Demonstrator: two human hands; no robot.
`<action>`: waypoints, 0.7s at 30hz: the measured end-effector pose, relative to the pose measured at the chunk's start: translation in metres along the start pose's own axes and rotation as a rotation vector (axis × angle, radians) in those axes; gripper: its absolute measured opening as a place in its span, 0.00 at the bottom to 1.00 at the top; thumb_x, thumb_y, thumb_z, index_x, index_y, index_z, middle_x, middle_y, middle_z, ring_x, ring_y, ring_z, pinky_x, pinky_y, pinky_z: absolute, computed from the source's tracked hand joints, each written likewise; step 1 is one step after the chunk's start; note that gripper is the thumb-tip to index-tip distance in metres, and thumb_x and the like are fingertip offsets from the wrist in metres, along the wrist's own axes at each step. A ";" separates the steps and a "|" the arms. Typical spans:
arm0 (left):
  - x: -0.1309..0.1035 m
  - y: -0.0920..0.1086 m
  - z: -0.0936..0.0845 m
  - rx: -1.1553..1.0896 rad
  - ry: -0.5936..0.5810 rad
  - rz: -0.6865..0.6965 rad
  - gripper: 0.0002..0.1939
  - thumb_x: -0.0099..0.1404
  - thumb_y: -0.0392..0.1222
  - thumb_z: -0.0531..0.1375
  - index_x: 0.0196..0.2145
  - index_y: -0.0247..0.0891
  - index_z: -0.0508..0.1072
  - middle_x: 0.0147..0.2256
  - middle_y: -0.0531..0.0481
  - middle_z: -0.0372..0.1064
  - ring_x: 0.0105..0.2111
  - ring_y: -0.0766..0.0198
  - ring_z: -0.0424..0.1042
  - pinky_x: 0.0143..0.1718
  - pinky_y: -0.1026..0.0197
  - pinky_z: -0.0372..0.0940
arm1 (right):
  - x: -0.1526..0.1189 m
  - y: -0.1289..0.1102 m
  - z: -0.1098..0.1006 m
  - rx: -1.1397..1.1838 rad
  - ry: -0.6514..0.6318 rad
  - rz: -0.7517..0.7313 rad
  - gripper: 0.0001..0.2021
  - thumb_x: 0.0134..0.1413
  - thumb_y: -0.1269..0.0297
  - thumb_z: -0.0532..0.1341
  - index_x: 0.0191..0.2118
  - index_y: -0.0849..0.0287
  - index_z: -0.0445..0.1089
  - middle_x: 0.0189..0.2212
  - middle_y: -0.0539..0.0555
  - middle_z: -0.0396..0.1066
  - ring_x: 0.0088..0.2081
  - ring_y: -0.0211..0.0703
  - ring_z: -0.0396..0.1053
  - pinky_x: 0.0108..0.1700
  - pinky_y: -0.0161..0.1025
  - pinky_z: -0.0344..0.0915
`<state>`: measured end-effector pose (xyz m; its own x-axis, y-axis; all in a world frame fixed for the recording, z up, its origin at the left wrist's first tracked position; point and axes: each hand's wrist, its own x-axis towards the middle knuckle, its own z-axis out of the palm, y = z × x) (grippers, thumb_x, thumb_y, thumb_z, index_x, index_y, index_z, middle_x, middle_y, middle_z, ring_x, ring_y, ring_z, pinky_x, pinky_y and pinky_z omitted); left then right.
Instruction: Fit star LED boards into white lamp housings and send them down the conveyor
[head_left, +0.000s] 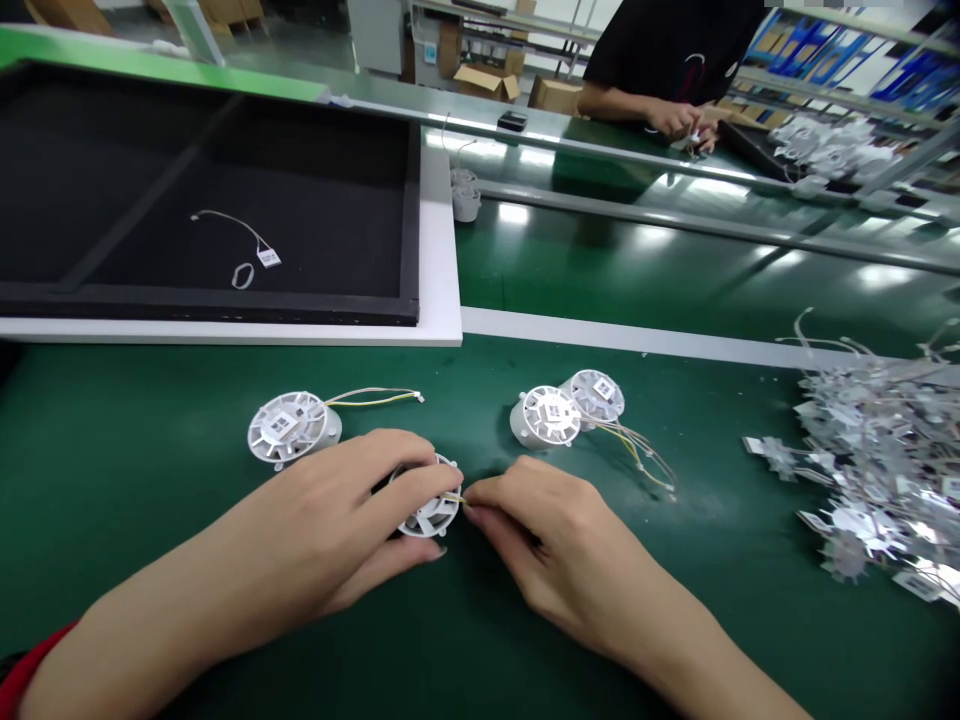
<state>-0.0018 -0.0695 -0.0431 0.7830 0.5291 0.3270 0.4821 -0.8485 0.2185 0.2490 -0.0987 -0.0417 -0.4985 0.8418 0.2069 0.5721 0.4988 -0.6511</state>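
My left hand [352, 510] is wrapped over a round white slotted plastic housing [435, 518], its fingers covering much of the top. Beside its right rim, my right hand [547, 530] pinches thin wires [454, 497] that come from the housing; their far ends are hidden in the fingers. Behind my left hand sits a similar housing [289, 428] with a square label on top and yellow and white wires [375, 397] stretching right. Two more housings, a front one [550, 416] and one just behind [598, 393], touch each other, their wires trailing right.
A black tray [411, 220] with a white edge holds a labelled wire piece [268, 256] and a small loop [242, 276]. Wired clear pieces [885, 470] are heaped at right. Farther housings [466, 200] stand by the rail. A co-worker's hands [686, 122] handle a small part.
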 end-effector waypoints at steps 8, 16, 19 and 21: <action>0.000 0.003 0.005 -0.021 0.042 -0.021 0.13 0.86 0.43 0.48 0.56 0.39 0.70 0.48 0.45 0.75 0.47 0.56 0.77 0.47 0.54 0.71 | 0.003 0.002 0.001 -0.321 0.109 -0.185 0.16 0.70 0.77 0.55 0.33 0.60 0.77 0.23 0.49 0.66 0.27 0.42 0.56 0.33 0.42 0.54; 0.004 0.002 0.001 0.024 0.025 0.053 0.10 0.84 0.39 0.52 0.55 0.38 0.70 0.48 0.44 0.75 0.47 0.53 0.78 0.43 0.52 0.72 | 0.002 -0.007 0.005 -0.150 0.082 0.038 0.17 0.73 0.70 0.52 0.31 0.60 0.69 0.30 0.52 0.69 0.28 0.38 0.63 0.31 0.38 0.56; 0.006 0.003 -0.001 0.019 0.037 0.052 0.10 0.84 0.39 0.50 0.54 0.37 0.70 0.46 0.44 0.76 0.45 0.53 0.79 0.42 0.52 0.72 | 0.002 -0.008 0.004 -0.048 -0.060 0.220 0.17 0.73 0.67 0.51 0.28 0.57 0.62 0.24 0.47 0.65 0.23 0.35 0.59 0.27 0.39 0.47; 0.007 0.003 -0.002 0.016 0.016 0.045 0.10 0.84 0.38 0.50 0.54 0.39 0.70 0.46 0.44 0.76 0.43 0.54 0.79 0.41 0.52 0.72 | 0.003 -0.009 0.004 -0.016 -0.130 0.307 0.17 0.71 0.66 0.52 0.26 0.56 0.56 0.21 0.46 0.62 0.22 0.36 0.57 0.27 0.39 0.43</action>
<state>0.0045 -0.0681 -0.0380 0.7980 0.4902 0.3507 0.4526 -0.8716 0.1884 0.2392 -0.1014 -0.0381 -0.3794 0.9205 -0.0932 0.7185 0.2297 -0.6565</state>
